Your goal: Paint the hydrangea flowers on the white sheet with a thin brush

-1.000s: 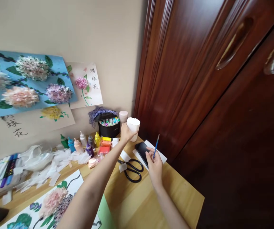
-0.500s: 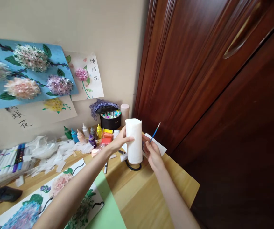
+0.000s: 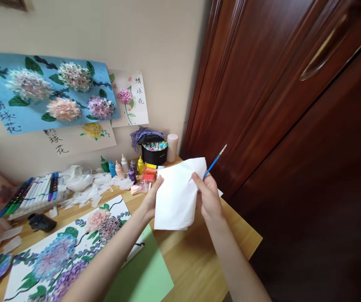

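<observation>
Between my two hands, above the table, is a white roll of paper towel with a sheet drawn out from it, so it looks wide and flat. My left hand grips its left side, thumb in front, other fingers hidden behind. On the right edge, my right hand pinches the paper. A blue paintbrush is also held in that hand, its pale tip pointing up and right. Below and left of my hands lies a painting with raised hydrangeas, partly covered by my left forearm, on a green sheet.
Paint bottles, a black marker case and a pale cylinder stand along the wall. Scraps of white paper, markers and a black bottle lie leftward. A dark wooden wardrobe rises beside the table's right edge.
The paper towel has gone from a narrow upright roll to a wide sheet across both hands. My right hand now grips the paper as well as the paintbrush. The view has shifted left.
</observation>
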Demonstrator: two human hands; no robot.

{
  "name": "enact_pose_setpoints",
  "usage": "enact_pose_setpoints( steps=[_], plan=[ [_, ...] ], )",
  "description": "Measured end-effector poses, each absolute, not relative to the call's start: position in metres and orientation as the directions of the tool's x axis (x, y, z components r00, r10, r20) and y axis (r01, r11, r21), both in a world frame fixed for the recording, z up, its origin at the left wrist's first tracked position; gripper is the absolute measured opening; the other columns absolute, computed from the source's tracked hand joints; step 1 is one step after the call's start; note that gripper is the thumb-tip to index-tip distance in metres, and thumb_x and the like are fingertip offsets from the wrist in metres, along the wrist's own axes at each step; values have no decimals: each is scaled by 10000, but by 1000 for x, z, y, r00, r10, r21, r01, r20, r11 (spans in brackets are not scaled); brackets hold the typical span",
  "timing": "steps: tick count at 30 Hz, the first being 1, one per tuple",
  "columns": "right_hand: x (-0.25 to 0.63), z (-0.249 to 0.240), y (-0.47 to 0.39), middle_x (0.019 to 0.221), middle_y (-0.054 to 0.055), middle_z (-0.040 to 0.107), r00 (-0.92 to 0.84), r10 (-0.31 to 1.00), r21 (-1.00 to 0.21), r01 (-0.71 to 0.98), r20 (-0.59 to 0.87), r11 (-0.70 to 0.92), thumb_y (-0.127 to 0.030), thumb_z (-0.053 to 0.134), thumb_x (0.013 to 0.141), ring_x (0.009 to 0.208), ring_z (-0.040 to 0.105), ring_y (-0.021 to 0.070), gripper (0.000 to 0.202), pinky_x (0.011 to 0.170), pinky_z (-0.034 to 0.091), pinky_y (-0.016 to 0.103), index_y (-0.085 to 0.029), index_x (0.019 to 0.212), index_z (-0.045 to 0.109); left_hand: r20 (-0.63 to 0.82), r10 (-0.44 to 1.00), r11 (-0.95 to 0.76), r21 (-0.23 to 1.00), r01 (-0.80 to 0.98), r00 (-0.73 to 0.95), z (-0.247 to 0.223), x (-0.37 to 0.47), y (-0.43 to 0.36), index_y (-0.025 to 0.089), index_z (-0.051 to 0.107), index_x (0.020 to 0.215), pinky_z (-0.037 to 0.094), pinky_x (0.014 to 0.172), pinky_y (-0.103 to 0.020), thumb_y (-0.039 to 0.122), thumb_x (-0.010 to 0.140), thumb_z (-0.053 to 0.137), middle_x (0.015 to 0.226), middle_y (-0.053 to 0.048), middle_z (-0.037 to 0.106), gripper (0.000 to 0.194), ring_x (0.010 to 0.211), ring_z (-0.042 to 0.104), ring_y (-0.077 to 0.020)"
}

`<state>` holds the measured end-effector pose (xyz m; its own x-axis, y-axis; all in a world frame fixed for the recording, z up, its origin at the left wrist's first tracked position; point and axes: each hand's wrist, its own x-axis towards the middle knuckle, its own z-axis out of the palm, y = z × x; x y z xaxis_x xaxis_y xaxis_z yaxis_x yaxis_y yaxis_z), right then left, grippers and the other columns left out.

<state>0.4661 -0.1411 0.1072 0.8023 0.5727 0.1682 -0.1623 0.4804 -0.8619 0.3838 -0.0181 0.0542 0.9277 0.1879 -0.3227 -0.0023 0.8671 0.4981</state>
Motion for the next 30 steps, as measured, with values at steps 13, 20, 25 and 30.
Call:
enact_pose_setpoints(
  steps=[13, 20, 25, 30],
  plan=[
    [454, 114, -155, 884, 21, 713, 818, 545, -851, -142, 187, 506, -319, 698, 747, 765, 687, 165, 241, 735, 549, 308, -207, 935, 595, -317, 460, 772, 604, -198, 830, 102, 347, -35, 72, 606, 1106, 550, 802, -340, 269, 747, 653, 813, -104, 740, 412, 735, 708, -235],
    [474, 105, -203, 870, 24, 698, 992, 100, -851, 10, 74, 525, -423, 691, 730, 732, 674, 163, 324, 703, 569, 331, -180, 938, 641, -403, 658, 679, 683, -270, 636, 130, 323, 6, 90, 626, 950, 567, 595, -321, 330, 742, 593, 663, -84, 695, 320, 556, 663, -211],
    [496, 99, -230, 889, 13, 692, 993, 20, -873, 94, 118, 479, -339, 724, 720, 765, 664, 130, 322, 726, 554, 251, -197, 999, 650, -86, 846, 300, 892, -338, 526, 134, 349, 22, 155, 637, 898, 547, 691, -312, 329, 642, 723, 764, -65, 706, 321, 690, 666, -216],
    [486, 82, -219, 903, 53, 708, 996, 47, -909, 49, 75, 414, -349, 722, 702, 746, 675, 175, 356, 708, 559, 308, -220, 1026, 652, 389, 761, -258, 916, -308, 519, 109, 457, 4, 152, 636, 962, 424, 918, -332, 184, 513, 801, 1027, -92, 675, 479, 998, 599, -265]
  ],
)
